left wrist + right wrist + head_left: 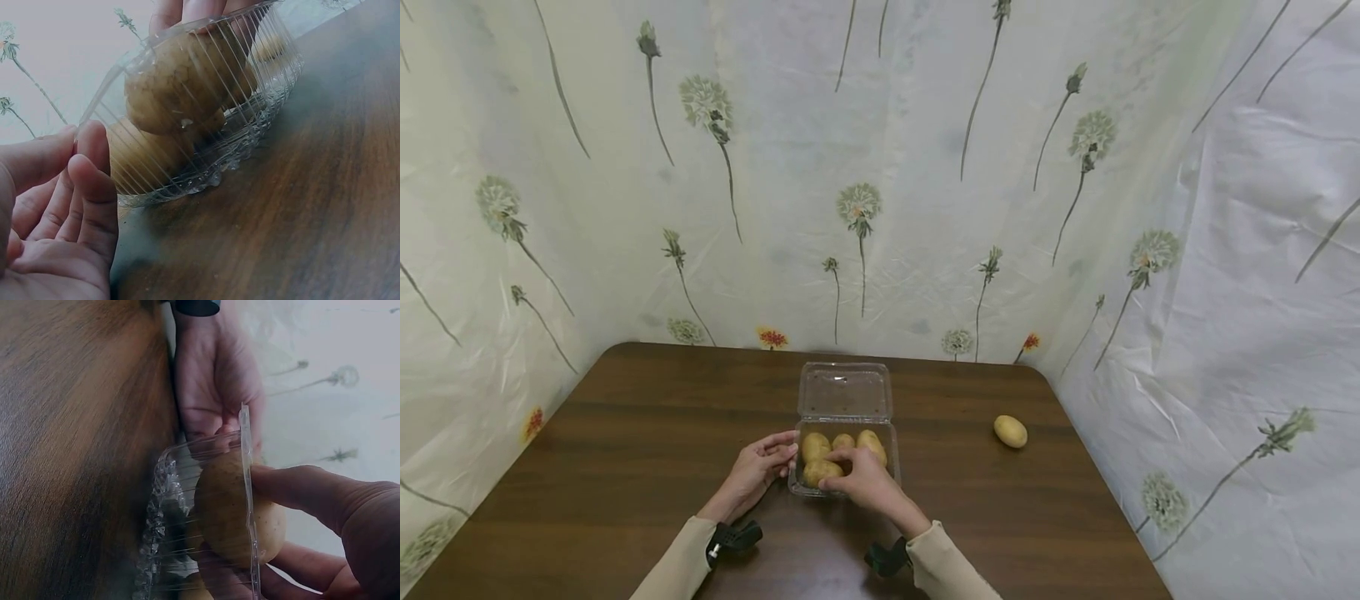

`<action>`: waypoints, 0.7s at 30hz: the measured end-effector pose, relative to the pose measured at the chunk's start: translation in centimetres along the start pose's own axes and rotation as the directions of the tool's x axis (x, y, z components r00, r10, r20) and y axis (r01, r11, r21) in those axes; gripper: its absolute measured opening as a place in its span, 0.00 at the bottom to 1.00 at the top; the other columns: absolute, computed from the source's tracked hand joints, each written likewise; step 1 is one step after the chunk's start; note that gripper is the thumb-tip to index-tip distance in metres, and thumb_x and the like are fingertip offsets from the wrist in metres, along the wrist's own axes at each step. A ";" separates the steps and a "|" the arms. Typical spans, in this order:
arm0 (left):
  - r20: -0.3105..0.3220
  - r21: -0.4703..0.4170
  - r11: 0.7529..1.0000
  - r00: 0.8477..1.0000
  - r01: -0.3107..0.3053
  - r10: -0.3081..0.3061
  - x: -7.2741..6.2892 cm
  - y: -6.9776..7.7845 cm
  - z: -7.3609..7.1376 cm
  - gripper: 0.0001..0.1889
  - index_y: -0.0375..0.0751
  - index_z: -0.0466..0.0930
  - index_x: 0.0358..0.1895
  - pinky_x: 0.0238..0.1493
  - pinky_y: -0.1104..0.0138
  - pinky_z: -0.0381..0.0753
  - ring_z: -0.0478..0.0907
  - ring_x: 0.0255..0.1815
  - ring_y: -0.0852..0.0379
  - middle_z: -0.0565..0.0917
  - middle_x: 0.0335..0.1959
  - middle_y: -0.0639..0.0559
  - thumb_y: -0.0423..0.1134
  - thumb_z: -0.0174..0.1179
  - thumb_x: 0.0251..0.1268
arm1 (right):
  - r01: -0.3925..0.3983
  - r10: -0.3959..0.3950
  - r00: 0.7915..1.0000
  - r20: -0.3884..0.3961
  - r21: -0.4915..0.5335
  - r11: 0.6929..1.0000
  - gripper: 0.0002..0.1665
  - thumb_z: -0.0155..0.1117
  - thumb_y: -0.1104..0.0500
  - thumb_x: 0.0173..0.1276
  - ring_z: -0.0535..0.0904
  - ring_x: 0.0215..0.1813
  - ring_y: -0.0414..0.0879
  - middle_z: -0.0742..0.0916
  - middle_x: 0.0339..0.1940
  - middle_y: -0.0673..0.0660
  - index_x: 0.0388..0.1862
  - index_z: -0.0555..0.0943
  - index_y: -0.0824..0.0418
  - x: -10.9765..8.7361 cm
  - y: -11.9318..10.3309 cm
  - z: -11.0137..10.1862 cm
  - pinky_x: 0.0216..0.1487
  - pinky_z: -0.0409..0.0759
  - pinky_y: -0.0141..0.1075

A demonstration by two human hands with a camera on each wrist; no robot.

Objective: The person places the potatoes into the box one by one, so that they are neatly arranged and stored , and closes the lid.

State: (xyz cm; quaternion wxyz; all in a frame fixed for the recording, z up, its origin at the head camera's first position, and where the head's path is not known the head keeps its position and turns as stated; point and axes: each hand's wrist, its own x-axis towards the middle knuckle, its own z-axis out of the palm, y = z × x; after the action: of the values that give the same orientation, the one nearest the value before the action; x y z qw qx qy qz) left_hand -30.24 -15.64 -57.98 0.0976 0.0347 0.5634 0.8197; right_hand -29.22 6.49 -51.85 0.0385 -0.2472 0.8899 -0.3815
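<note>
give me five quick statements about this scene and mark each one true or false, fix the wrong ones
1. The right hand grips an oval yellow-brown potato. True.
2. The left hand holds a potato too. False: it holds the rim of the clear plastic hinged container.
3. The container's clear plastic lid is closed. False: it is open, folded back on the far side.
4. A lone oval yellow-brown potato lies on the brown wood-grain table, right of the container. True.
5. Pale flower-printed sheeting hangs behind the table. True.
</note>
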 end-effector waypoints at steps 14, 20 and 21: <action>-0.006 -0.004 1.000 1.000 0.006 -0.006 0.1 0.0 0.0 0.27 0.25 0.64 0.67 0.29 0.74 0.75 0.78 0.28 0.64 0.83 0.28 0.59 0.33 0.58 0.69 | -0.048 0.038 0.997 0.071 0.146 0.988 0.24 0.73 0.55 0.57 0.84 0.44 0.48 0.87 0.45 0.61 0.49 0.84 0.67 0.0 0.3 -0.6 0.41 0.81 0.33; -0.009 -0.006 1.000 1.000 0.000 0.000 0.1 -0.1 0.0 0.26 0.25 0.64 0.66 0.28 0.74 0.75 0.78 0.28 0.64 0.84 0.28 0.59 0.32 0.57 0.69 | -0.010 0.007 1.000 0.028 0.086 0.996 0.18 0.72 0.58 0.54 0.83 0.46 0.49 0.89 0.42 0.59 0.43 0.86 0.67 -0.2 0.5 -0.9 0.45 0.79 0.32; -0.009 -0.004 1.000 1.000 -0.003 0.003 0.1 -0.1 0.0 0.25 0.25 0.64 0.66 0.28 0.75 0.75 0.78 0.28 0.64 0.84 0.28 0.59 0.32 0.56 0.69 | -0.008 0.007 1.000 0.022 0.077 0.997 0.17 0.72 0.59 0.54 0.83 0.46 0.50 0.89 0.42 0.58 0.42 0.86 0.67 -0.2 0.5 -0.9 0.45 0.78 0.31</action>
State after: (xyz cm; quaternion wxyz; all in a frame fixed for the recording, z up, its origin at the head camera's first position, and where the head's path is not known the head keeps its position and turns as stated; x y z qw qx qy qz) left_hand -30.34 -15.62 -58.10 0.0941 0.0317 0.5624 0.8209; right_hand -29.47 7.41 -51.60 0.0592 -0.2464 0.8750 -0.4126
